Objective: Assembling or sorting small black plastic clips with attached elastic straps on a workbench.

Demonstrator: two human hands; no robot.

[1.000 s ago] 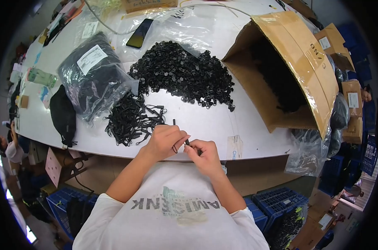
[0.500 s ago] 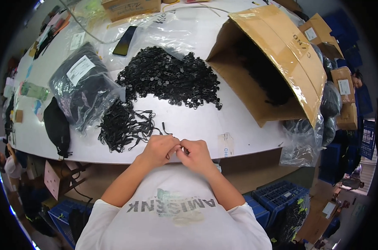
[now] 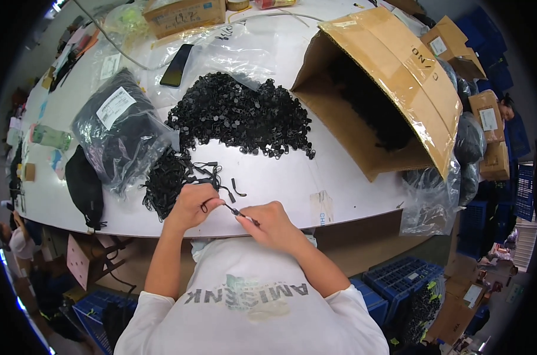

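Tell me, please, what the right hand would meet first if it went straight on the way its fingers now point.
Beyond the black corded piece it holds, the right hand would probably meet the left hand first, though depth is unclear.

Bright light, glare on the labelled plastic bag (image 3: 131,145), bowed edges, black corners.

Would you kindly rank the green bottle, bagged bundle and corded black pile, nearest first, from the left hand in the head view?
1. Corded black pile, beside the left hand.
2. Bagged bundle, forward-left.
3. Green bottle, far left.
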